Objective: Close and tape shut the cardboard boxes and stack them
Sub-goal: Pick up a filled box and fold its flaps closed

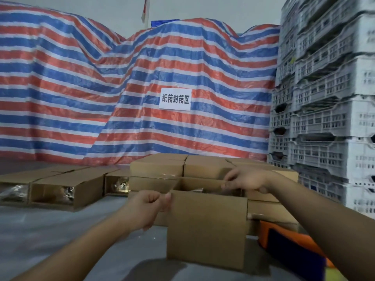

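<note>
Closing the open box: your left hand pinches its 9 o'clock corner, right hand grips the 1 o'clock flap; next, probably fold flaps flat for taping.

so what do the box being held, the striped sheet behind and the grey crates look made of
The open box: plain brown cardboard, matte, with thin flap edges. The striped sheet: probably woven plastic tarpaulin, slightly glossy and creased. The stacked crates: likely moulded plastic, pale grey, with slotted walls.
</note>
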Available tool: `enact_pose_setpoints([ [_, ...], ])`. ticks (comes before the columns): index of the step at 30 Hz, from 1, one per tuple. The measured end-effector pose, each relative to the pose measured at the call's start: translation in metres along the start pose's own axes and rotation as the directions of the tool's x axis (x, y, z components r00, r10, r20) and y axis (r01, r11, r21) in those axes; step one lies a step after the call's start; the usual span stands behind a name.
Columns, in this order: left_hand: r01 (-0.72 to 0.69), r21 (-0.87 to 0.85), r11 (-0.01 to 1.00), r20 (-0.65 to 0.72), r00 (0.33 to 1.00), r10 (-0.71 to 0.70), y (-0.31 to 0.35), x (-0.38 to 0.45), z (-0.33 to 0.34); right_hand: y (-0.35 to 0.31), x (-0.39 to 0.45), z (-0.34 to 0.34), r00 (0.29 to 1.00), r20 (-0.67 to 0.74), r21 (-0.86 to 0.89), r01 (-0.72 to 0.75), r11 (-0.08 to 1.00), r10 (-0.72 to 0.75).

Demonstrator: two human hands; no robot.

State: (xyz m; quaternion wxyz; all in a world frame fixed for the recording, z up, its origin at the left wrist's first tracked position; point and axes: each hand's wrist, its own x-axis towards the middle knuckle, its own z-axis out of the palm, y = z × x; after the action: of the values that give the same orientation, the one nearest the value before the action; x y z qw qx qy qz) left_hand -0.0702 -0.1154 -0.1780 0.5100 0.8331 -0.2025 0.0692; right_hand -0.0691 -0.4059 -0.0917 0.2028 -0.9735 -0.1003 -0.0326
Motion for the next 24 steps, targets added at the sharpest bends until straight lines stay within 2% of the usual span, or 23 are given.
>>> enact_pose_setpoints([
  [3,0.021,-0.018,1.000,-0.176,0.984,-0.024,0.003,0.008,0.015,0.011,0.000,0.007,0.997,-0.069,0.208,-0.024,0.978,0.039],
  [5,-0.037,-0.113,0.993,-0.260,0.966,0.007,0.001,0.012,0.022,0.018,0.002,0.011,0.992,-0.081,0.405,-0.052,0.913,0.093],
  [7,-0.113,-0.274,0.955,-0.297,0.955,0.028,0.003,0.015,0.023,0.023,0.006,0.018,0.979,-0.110,0.537,-0.087,0.839,0.171],
  [9,-0.124,-0.389,0.913,-0.303,0.953,0.000,0.004,0.017,0.020,0.027,0.010,0.028,0.959,-0.148,0.643,-0.091,0.761,0.240],
  [12,-0.088,-0.382,0.920,-0.366,0.929,-0.063,0.001,0.024,0.016,0.032,0.016,0.043,0.934,-0.185,0.796,-0.039,0.604,0.305],
  [16,0.057,-0.328,0.943,-0.397,0.898,-0.192,0.005,0.037,0.019,0.037,0.026,0.055,0.923,-0.137,0.925,-0.011,0.380,0.360],
  [17,0.067,-0.295,0.953,-0.420,0.887,-0.192,0.004,0.040,0.021,0.037,0.029,0.057,0.925,-0.119,0.943,-0.008,0.331,0.361],
  [19,-0.002,-0.271,0.963,-0.424,0.898,-0.118,-0.001,0.047,0.025,0.034,0.033,0.060,0.925,-0.107,0.967,0.011,0.256,0.365],
  [21,-0.060,-0.325,0.944,-0.363,0.929,-0.066,-0.004,0.050,0.029,0.034,0.036,0.065,0.916,-0.135,0.973,0.051,0.224,0.379],
  [24,-0.041,-0.386,0.921,-0.357,0.928,-0.108,-0.014,0.056,0.031,0.036,0.034,0.073,0.904,-0.218,0.962,0.136,0.237,0.369],
])
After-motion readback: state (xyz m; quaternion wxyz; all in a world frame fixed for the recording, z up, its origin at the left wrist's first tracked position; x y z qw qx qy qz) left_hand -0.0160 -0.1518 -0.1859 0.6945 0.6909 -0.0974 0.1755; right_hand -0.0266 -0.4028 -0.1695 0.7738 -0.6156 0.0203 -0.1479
